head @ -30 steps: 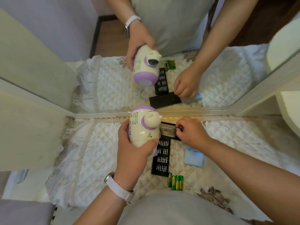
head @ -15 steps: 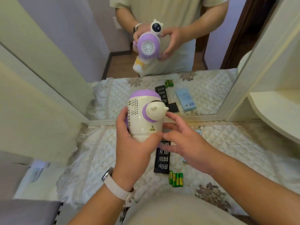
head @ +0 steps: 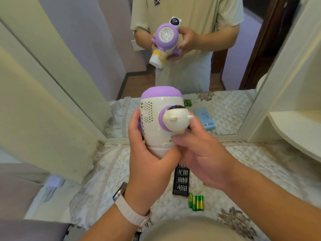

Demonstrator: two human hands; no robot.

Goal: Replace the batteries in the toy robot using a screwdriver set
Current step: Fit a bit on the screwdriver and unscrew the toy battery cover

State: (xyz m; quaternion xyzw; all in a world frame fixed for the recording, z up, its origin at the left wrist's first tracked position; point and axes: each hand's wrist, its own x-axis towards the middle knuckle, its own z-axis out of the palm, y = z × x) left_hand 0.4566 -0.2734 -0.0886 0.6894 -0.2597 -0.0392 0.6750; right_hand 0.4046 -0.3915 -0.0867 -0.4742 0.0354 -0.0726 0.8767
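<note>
The toy robot (head: 160, 122), cream-bodied with a purple cap and a purple ring around its round head, is held up in the air above the quilted table (head: 107, 185), just in front of the mirror (head: 173, 66). The left hand (head: 147, 164) grips the robot from its left side and underneath: the thumb lies up along the perforated speaker grille, and the fingers (head: 171, 154) wrap around the narrow lower end, closed firmly on it. A pale watch strap (head: 132, 216) circles that wrist. The right hand (head: 205, 159) comes in from the robot's right side; its fingers are curled loosely, with the thumb pressed against the body just under the head and the other fingertips touching the underside of the head. Both hands are clamped on the robot.

Below the robot, on the table, lies the black screwdriver bit tray (head: 181, 181), its upper end hidden by the right hand. Just beyond the tray's near end rest four green batteries (head: 196, 202), side by side and touching. The mirror shows a pale blue box (head: 205, 119) behind the robot.
</note>
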